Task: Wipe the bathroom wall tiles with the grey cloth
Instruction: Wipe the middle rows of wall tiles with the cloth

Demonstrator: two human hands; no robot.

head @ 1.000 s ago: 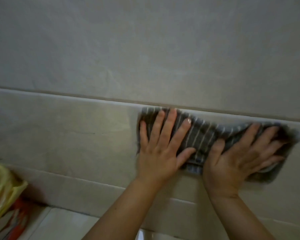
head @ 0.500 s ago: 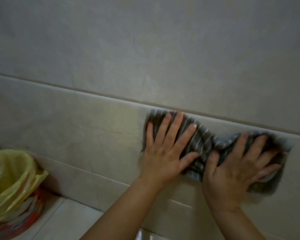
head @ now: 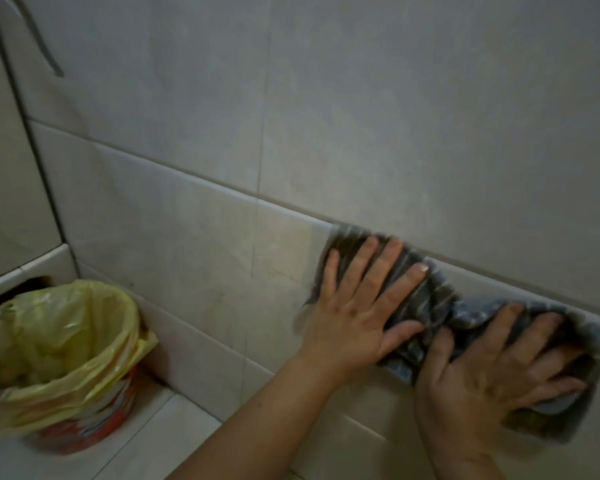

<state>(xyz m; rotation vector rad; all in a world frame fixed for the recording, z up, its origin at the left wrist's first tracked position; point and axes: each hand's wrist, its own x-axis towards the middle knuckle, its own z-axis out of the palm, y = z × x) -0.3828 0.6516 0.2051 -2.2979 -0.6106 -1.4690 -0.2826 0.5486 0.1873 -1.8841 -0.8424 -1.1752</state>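
**Q:** State the condition of each hand.

**A:** Left hand (head: 357, 306): fingers (head: 395, 258) are straight and spread wide, with the palm flat on the grey cloth (head: 430, 303). Right hand (head: 492, 372): fingers (head: 541, 327) are likewise extended and splayed over the same cloth. Neither hand curls round the fabric. Both press it against the wall tiles (head: 187, 237).

**Q:** Locate the cloth.

**A:** It lies directly under both sets of fingers, on the lower tile course. Its upper edge sits just beyond the left fingertips, touching the horizontal grout line (head: 222, 184). A bunched, striped fold rises between the two thumbs. A paler flap shows beyond the right fingertips. The cloth edges are blurred.

**Q:** Give the relation between the hands.

**A:** They are side by side, with the thumbs near each other but apart. The left fingertips sit higher on the wall than the right fingertips.

**Q:** List the other items.

**A:** A bin (head: 84, 427) lined with a yellow bag (head: 59, 341) stands well to the left of the left little finger and lower down, in the corner. It rests on a white tiled surface (head: 146, 427). Its body shows a red-orange pattern.
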